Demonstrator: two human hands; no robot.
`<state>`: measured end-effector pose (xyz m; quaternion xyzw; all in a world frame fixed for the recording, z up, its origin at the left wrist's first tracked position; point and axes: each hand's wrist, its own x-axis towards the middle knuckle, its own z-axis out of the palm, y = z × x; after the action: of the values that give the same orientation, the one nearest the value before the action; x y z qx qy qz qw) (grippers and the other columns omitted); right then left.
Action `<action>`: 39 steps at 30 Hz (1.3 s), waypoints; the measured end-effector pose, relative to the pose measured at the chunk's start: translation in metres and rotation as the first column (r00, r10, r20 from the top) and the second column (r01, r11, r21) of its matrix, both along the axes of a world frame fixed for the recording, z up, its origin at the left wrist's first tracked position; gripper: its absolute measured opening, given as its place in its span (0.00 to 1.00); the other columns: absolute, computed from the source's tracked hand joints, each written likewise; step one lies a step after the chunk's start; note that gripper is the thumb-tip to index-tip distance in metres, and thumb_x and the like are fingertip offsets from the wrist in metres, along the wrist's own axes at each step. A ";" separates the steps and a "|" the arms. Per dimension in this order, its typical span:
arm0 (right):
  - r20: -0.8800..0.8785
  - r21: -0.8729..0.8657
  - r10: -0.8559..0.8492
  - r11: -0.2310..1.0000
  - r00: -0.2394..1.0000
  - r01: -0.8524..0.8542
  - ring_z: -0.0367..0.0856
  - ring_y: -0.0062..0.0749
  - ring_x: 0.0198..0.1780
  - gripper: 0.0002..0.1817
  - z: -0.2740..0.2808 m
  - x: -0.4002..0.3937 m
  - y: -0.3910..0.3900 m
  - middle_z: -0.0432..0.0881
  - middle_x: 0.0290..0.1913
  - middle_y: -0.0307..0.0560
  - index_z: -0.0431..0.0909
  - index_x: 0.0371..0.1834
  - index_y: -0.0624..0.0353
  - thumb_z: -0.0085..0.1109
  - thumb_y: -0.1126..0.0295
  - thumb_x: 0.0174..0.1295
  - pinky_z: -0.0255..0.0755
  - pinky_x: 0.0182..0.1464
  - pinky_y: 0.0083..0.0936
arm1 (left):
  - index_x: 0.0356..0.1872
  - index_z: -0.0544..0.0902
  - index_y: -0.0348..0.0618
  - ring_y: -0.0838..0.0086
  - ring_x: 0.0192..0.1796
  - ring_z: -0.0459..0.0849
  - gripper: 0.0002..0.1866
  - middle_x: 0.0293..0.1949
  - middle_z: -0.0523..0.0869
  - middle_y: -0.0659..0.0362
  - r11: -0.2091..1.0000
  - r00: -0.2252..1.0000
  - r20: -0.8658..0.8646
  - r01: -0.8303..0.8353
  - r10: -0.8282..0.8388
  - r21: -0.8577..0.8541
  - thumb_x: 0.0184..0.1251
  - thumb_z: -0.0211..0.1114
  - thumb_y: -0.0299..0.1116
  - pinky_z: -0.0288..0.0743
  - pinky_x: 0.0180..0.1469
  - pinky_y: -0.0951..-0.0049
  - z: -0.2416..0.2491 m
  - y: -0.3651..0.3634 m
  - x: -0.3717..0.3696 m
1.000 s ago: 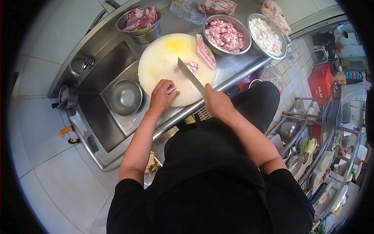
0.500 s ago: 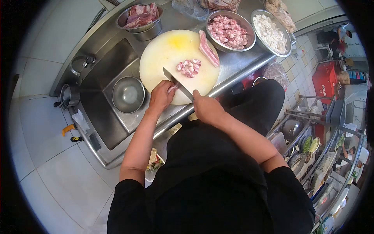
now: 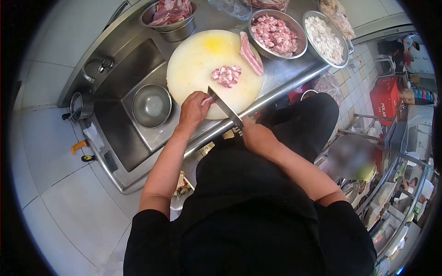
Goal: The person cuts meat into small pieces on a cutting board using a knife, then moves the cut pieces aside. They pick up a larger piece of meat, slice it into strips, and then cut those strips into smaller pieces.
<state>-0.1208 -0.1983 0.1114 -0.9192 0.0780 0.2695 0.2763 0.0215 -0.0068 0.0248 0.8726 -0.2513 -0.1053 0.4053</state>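
My right hand [image 3: 258, 136] is closed round the handle of a knife [image 3: 224, 106], its blade slanting over the near edge of a round white cutting board [image 3: 189, 60]. Close by the blade tip, my left hand [image 3: 194, 108] pinches a small piece of raw meat [image 3: 206, 100], mostly hidden by the fingers. A little pile of diced meat [image 3: 226, 76] lies mid-board, beyond the knife. Along the board's right edge rests a long strip of pork belly [image 3: 251, 54].
A bowl of diced meat [image 3: 275, 36] and a bowl of white pieces [image 3: 325, 41] stand right of the board. Behind it is a container of meat slabs [image 3: 171, 14]. Left lies a sink [image 3: 131, 152] with a metal bowl [image 3: 152, 106]. Shelving [image 3: 382, 198] stands at far right.
My right hand and the knife have shifted right and slightly down, drawing the blade back. My left hand has moved slightly right, still pinching the meat. The whole view has shifted a little.
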 end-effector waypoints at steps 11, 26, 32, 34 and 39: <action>0.153 -0.016 -0.069 0.997 0.986 0.073 0.86 0.68 0.40 0.11 -0.010 0.044 -0.003 0.84 0.34 0.74 0.66 0.51 0.69 0.46 0.76 0.68 0.78 0.45 0.59 | 0.45 0.84 0.37 0.55 0.49 0.87 0.14 0.46 0.86 0.50 0.998 0.998 0.040 -0.050 0.052 -0.045 0.65 0.75 0.34 0.81 0.51 0.61 -0.002 -0.001 -0.011; 0.131 -0.073 0.101 0.993 0.986 -0.092 0.88 0.63 0.38 0.13 0.011 0.010 -0.011 0.86 0.33 0.68 0.68 0.53 0.68 0.49 0.74 0.67 0.80 0.43 0.56 | 0.47 0.87 0.36 0.53 0.52 0.87 0.12 0.48 0.88 0.48 0.996 1.000 -0.004 0.011 -0.010 0.090 0.63 0.69 0.28 0.81 0.56 0.60 0.002 -0.004 -0.010; 0.170 -0.021 0.093 0.996 0.981 -0.090 0.87 0.65 0.40 0.14 -0.018 0.056 0.002 0.86 0.35 0.70 0.68 0.54 0.69 0.47 0.74 0.67 0.79 0.45 0.57 | 0.46 0.87 0.37 0.53 0.49 0.88 0.12 0.46 0.88 0.49 0.999 0.999 0.032 -0.005 0.003 0.042 0.62 0.70 0.28 0.82 0.54 0.59 -0.003 -0.004 -0.010; 0.193 0.004 0.083 0.996 0.978 -0.085 0.87 0.66 0.41 0.15 -0.022 0.062 0.009 0.86 0.35 0.71 0.68 0.54 0.70 0.46 0.75 0.67 0.79 0.46 0.57 | 0.46 0.87 0.38 0.53 0.49 0.88 0.12 0.46 0.88 0.49 0.999 0.999 0.030 -0.021 0.019 0.043 0.62 0.70 0.28 0.82 0.53 0.59 -0.006 -0.002 -0.010; 0.141 0.028 0.045 0.998 0.989 -0.049 0.86 0.67 0.43 0.16 -0.015 0.029 0.002 0.85 0.37 0.73 0.68 0.56 0.70 0.45 0.75 0.68 0.78 0.49 0.57 | 0.43 0.87 0.38 0.54 0.47 0.87 0.10 0.42 0.88 0.50 0.994 0.993 0.048 -0.107 0.106 0.022 0.62 0.71 0.29 0.82 0.51 0.59 -0.010 -0.006 -0.013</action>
<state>-0.0922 -0.1968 0.0967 -0.9330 0.0325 0.2116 0.2892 0.0089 -0.0124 0.0149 0.8920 -0.2124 -0.0660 0.3935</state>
